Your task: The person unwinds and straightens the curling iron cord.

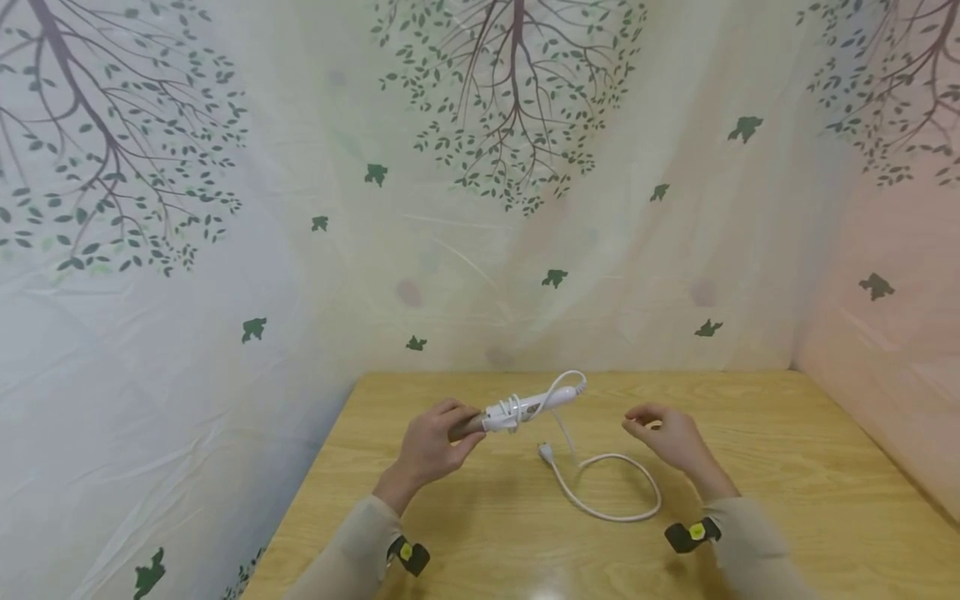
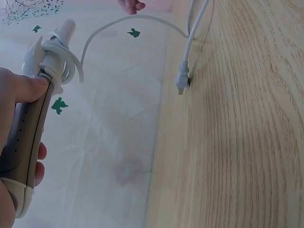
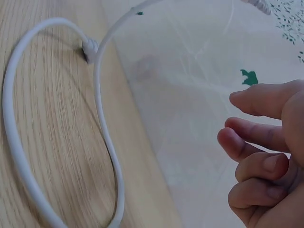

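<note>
My left hand [image 1: 431,446] grips a hair straightener [image 1: 551,402] by its brown end, above the table. Its white handle points to the right and slightly up, with the white cord [image 1: 637,466] wound around it in a few turns. In the left wrist view the thumb [image 2: 33,89] lies along the brown body, next to the wrapped cord. The rest of the cord hangs down and loops on the table, and its plug [image 2: 182,78] lies on the wood. My right hand [image 1: 675,440] hovers to the right of the handle with loosely bent fingers [image 3: 259,137], holding nothing.
The wooden table [image 1: 787,467] reaches back to a pale curtain [image 1: 465,275] printed with trees and green leaves. Curtain also hangs along the left and right sides. Each wrist wears a small black camera mount [image 1: 692,534].
</note>
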Demonstrator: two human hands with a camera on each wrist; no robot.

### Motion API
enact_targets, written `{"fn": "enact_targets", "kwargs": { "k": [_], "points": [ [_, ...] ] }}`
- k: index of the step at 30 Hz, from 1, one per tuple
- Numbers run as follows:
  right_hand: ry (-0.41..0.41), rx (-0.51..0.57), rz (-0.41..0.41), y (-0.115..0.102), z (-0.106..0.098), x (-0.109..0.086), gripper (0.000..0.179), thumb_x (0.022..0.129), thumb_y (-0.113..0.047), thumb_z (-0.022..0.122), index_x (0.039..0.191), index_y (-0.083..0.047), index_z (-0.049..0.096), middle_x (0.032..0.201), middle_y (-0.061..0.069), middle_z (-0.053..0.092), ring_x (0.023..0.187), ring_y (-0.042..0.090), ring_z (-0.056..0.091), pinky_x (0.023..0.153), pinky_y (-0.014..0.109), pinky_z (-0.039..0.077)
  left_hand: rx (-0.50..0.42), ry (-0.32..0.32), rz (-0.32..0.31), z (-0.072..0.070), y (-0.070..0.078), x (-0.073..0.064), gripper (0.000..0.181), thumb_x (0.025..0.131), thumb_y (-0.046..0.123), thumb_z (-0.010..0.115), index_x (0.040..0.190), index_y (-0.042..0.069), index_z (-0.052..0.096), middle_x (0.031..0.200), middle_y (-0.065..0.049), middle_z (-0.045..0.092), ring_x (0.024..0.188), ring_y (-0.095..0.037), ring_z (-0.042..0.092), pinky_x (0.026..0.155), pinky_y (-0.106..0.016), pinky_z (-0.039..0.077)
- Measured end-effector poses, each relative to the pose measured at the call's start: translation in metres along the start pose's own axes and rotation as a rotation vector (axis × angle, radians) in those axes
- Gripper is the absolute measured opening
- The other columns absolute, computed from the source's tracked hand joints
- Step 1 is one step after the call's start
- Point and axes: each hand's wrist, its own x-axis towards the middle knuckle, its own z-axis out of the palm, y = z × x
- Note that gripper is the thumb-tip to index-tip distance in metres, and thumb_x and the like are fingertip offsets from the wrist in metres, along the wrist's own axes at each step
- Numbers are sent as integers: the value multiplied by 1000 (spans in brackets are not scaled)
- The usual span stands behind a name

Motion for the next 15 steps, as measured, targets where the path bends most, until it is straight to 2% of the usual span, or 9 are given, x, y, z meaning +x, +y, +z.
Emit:
{"fn": "enact_targets", "kwargs": {
  "k": [7, 15],
  "points": [
    [17, 98, -15, -17, 10, 3, 25, 92, -29, 68, 102, -7, 72, 97, 6, 72, 91, 18, 64, 77, 28, 52, 11, 9, 8, 0, 1, 0, 27, 80, 28, 81, 103, 17, 73, 91, 7, 65, 72, -4, 60, 62, -22, 51],
    [-26, 161, -53, -34, 27, 7, 26, 91, -30, 69, 103, -7, 72, 103, 7, 71, 98, 24, 64, 81, 37, 53, 39, 7, 15, 2, 1, -1, 27, 80, 31, 80, 103, 18, 74, 90, 7, 65, 72, -3, 60, 62, -22, 51]
  ]
}}
